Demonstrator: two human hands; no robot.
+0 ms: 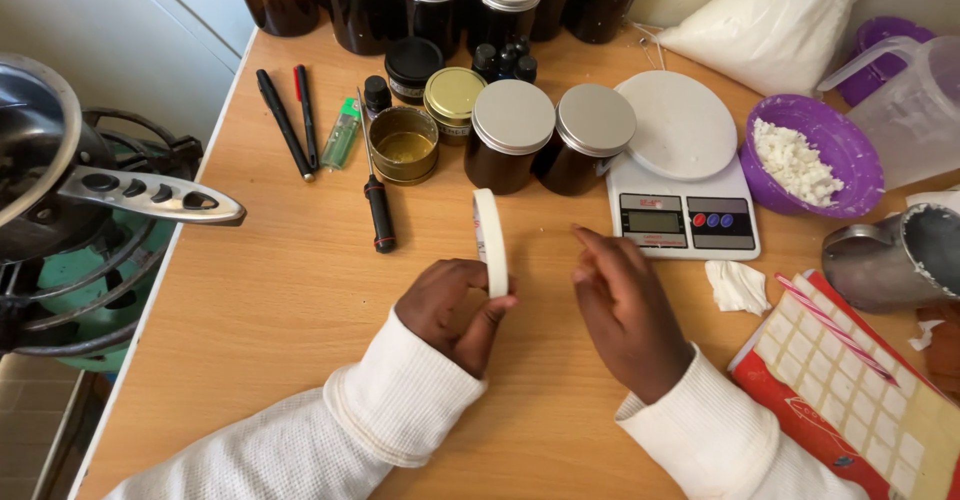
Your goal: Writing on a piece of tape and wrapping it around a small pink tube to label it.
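My left hand [452, 310] grips a white roll of tape [489, 241], held upright on its edge over the wooden table [270, 300]. My right hand [622, 305] hovers just right of the roll with fingers pinched together near it; I cannot tell whether a tape end is between them. Both arms wear white knit sleeves. Two dark jars with silver lids [512, 146] stand just beyond the roll.
A white digital scale [682, 190] sits right of the jars. Further right are a purple bowl of white chunks [812, 160] and a metal pitcher [895, 255]. A screwdriver [377, 205], pens, a lighter and an open gold tin [404, 144] lie left. A sticker sheet [850, 390] lies at the lower right.
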